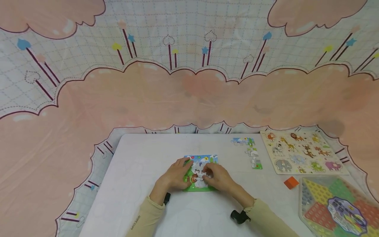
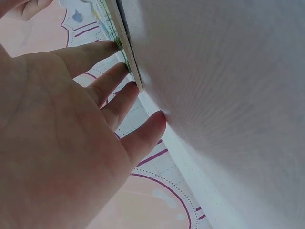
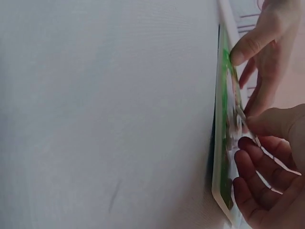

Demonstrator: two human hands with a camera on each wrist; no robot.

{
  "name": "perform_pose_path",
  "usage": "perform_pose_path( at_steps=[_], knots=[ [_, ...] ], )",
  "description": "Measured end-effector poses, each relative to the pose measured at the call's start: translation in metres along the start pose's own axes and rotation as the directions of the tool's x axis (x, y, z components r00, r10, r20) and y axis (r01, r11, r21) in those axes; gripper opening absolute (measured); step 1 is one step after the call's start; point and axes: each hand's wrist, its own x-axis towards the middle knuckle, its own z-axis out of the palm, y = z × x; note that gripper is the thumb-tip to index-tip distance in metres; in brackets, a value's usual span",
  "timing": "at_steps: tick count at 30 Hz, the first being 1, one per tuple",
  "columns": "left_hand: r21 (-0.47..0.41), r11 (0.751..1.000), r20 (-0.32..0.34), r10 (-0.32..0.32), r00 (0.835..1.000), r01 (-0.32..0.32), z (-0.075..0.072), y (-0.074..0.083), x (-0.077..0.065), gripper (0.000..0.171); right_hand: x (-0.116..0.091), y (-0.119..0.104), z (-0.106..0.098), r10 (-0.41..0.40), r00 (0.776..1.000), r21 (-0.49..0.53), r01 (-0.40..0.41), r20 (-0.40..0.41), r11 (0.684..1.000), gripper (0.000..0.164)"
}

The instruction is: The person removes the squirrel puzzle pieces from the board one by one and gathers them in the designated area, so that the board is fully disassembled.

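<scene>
A jigsaw puzzle board (image 1: 201, 189) with a grey-and-white cartoon animal and a green border lies flat on the white table. My left hand (image 1: 176, 174) rests on its left side, the thumb on the green border in the right wrist view and the fingertips (image 2: 123, 71) along the edge in the left wrist view. Over the picture's right part, my right hand (image 1: 220, 177) pinches a thin puzzle piece (image 3: 251, 128) between thumb and fingers, tilted just above the board. The print on that piece is mostly hidden by the fingers.
Several loose puzzle pieces (image 1: 253, 158) lie right of the board. Beyond them are a wooden animal peg puzzle (image 1: 305, 153), an orange-red block (image 1: 291, 183) and a clear case (image 1: 321, 204) of coloured parts. A patterned cloth (image 1: 177, 102) hangs behind the table.
</scene>
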Motion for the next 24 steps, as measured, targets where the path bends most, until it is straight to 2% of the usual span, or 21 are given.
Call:
perform_pose_path(
  at_steps=[5,9,16,24],
  knots=[
    [-0.006,1.000,0.009,-0.011,1.000,0.011,0.001,0.001,-0.001,0.079,0.000,0.004,0.004,-0.023,0.999,0.061,0.025,-0.036,0.998,0.013],
    [-0.009,1.000,0.005,-0.014,1.000,0.014,0.002,0.001,0.000,0.079,0.001,0.008,0.004,0.008,0.998,0.117,0.000,-0.067,0.993,0.014],
    [-0.004,1.000,0.001,-0.012,1.000,0.012,0.002,0.000,0.000,0.079,0.003,0.016,-0.003,0.117,0.988,0.262,-0.087,-0.099,0.961,0.012],
    [0.012,1.000,0.004,-0.012,1.000,0.012,0.002,-0.002,0.002,0.080,0.005,0.027,-0.016,0.264,0.951,0.355,-0.194,-0.160,0.914,0.012]
  ],
)
